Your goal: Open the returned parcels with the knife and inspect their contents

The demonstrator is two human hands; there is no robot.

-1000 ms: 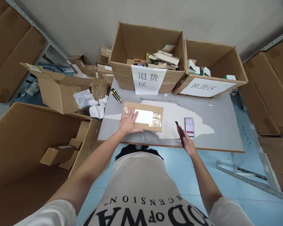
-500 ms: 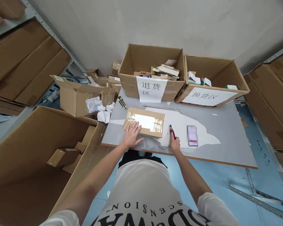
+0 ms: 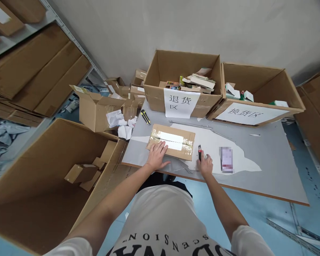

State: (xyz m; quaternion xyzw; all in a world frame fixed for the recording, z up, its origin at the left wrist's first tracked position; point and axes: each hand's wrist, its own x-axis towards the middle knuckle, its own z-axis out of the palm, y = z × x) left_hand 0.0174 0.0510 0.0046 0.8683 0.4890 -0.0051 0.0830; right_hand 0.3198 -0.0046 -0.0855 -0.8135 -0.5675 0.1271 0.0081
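My left hand (image 3: 157, 155) lies with its fingers spread on the near left part of a taped cardboard box (image 3: 188, 141), touching the white label (image 3: 174, 142) on its top. The box rests flat and its taped seam looks closed. To its right, my right hand (image 3: 206, 164) holds a red and black utility knife (image 3: 200, 153) low over the table. Thumb and index finger are at the handle; the other fingers are loosely apart. A phone with a blurred screen (image 3: 227, 160) lies right of that hand. Beyond the box's far left corner is a yellow and black utility knife (image 3: 145, 117).
Two open cartons with paper signs stand at the back: the left carton (image 3: 152, 97) holds books, the right carton (image 3: 296, 103) small boxes. A big open carton (image 3: 24, 170) stands left of the table (image 3: 277, 167). Crumpled paper (image 3: 124, 131) lies by the left edge.
The view has turned slightly left, so everything sits further right. My right hand's fingers have loosened and spread, and the red knife points more straight away from me. My left hand stays on the box.
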